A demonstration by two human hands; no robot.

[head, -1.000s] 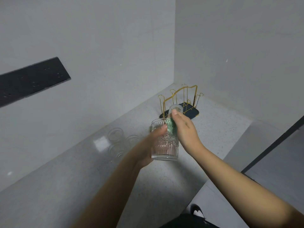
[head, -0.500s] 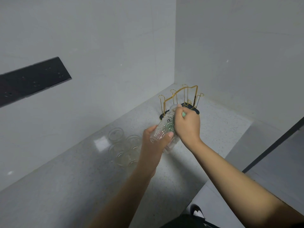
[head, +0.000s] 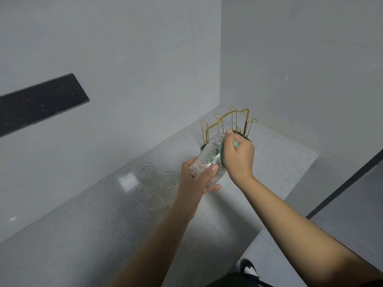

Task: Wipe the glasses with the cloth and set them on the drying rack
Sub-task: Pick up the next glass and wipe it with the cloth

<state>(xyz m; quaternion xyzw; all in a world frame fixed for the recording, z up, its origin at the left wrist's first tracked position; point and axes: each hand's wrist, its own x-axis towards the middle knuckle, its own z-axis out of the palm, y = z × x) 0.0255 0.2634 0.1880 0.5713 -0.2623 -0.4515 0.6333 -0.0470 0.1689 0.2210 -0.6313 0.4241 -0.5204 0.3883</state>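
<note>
- Left hand (head: 199, 179), centre of the frame: closed around the base end of an embossed clear glass (head: 209, 157), thumb across the ribbed lower wall, fingers curled beneath.
- Glass held in the air above the pale speckled counter (head: 103, 235), tilted so its mouth points toward the upper right, just in front of the rack.
- Right hand (head: 238, 155), just right of centre: clenched into a fist against the upper side of the glass, pressing a green cloth (head: 235, 143) to it.
- Cloth almost wholly hidden by the fist; only a small green tip poking out between the knuckles and a green edge showing along the glass wall.
- Gold wire drying rack (head: 230, 123) on a dark base, directly behind both hands near the corner of the two grey walls, in the upper-right-of-centre area; none of its prongs seen to carry a glass.
- Cluster of other clear glasses (head: 154, 186) standing on the counter left of the left hand, close together, some touching; exact number hard to tell through the transparency and glare.
- Black strip (head: 39, 103) with small holes fixed to the wall at the left edge of the frame.
- Black-and-white shoe (head: 249, 267) visible on the floor at the bottom, between the two forearms.
- No brand, label or readable writing visible on the glass, cloth, rack or wall strip; glass surface showing only moulded rosette and rib patterns.
</note>
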